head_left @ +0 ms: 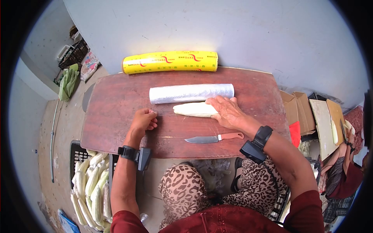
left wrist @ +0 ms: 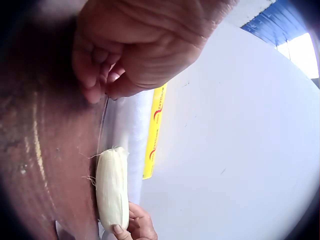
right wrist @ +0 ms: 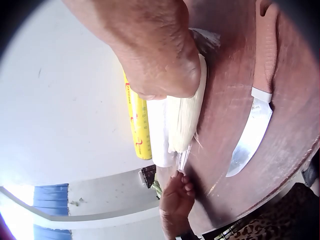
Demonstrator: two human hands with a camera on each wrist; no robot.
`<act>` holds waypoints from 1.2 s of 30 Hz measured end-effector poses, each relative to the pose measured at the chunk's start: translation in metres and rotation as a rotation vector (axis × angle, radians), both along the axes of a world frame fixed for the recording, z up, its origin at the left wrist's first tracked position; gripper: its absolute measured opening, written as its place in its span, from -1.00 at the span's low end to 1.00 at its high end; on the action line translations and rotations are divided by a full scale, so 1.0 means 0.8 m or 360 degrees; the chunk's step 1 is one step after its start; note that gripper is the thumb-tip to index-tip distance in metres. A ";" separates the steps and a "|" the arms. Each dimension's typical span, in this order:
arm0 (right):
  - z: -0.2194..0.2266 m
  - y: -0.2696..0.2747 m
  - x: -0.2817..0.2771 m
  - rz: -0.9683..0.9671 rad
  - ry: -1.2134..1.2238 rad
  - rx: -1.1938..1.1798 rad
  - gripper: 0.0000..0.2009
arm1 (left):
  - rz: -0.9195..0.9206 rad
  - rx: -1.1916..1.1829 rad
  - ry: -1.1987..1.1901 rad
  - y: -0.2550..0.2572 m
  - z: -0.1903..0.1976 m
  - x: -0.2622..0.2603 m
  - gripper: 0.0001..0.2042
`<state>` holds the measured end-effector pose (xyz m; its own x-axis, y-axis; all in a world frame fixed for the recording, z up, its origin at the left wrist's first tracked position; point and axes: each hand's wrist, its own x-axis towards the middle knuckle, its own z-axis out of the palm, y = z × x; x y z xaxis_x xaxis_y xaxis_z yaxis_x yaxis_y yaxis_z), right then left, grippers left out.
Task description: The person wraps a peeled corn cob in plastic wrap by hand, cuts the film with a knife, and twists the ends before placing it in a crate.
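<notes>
A pale husked ear of corn (head_left: 193,109) lies on the brown table in front of a roll of clear plastic wrap (head_left: 182,93). My right hand (head_left: 228,112) grips the corn by its right end, thumb on the near side in the left wrist view. Off the corn's left end, my left hand (head_left: 144,119) pinches the edge of a thin clear film (right wrist: 183,161), which stretches toward the corn in the right wrist view. Nearer the table's front edge lies a knife (head_left: 206,139), its orange handle pointing right.
A yellow printed roll (head_left: 171,62) lies at the table's back edge by the wall. Below the left side, a black crate (head_left: 76,152) holds several ears of corn (head_left: 93,182). Cardboard boxes (head_left: 301,112) stand on the right, where another person's arms (head_left: 347,153) show.
</notes>
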<state>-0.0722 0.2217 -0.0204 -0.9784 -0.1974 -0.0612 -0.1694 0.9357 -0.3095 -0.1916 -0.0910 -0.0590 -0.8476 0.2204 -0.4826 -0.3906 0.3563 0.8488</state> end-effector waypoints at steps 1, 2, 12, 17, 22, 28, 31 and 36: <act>0.003 -0.001 0.000 -0.0033 -0.0001 -0.0022 -0.54 | 0.0006 0.0052 -0.0007 -0.002 0.000 0.001 -0.89; 0.005 -0.003 0.002 -0.0067 -0.0002 -0.0044 -0.56 | 0.0011 0.0103 -0.0014 -0.005 -0.002 0.001 -0.89; -0.018 0.002 0.002 0.0080 0.0445 0.0153 -0.61 | 0.0107 0.0420 -0.0076 -0.012 0.001 0.012 -0.87; -0.029 0.005 -0.003 0.0145 0.0607 0.0239 -0.61 | 0.0138 0.0560 -0.0109 -0.014 -0.002 0.012 -0.88; -0.021 0.004 -0.006 0.0113 0.0483 0.0221 -0.56 | 0.0104 0.0532 -0.0117 -0.014 -0.004 0.010 -0.91; -0.005 0.002 -0.006 0.0049 0.0239 0.0211 -0.42 | 0.0087 0.0120 0.0008 -0.008 0.003 0.016 -0.90; -0.005 0.003 -0.006 0.0091 0.0270 0.0176 -0.45 | 0.0067 -0.0036 0.0066 -0.006 0.003 0.017 -0.88; -0.004 0.012 -0.001 0.0244 0.0327 0.0028 -0.50 | 0.0036 -0.0134 0.0109 -0.004 0.002 0.015 -0.87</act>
<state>-0.0729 0.2314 -0.0237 -0.9293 -0.3453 0.1310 -0.3676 0.8991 -0.2375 -0.1798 -0.0939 -0.0571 -0.8834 0.1620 -0.4397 -0.3417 0.4194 0.8411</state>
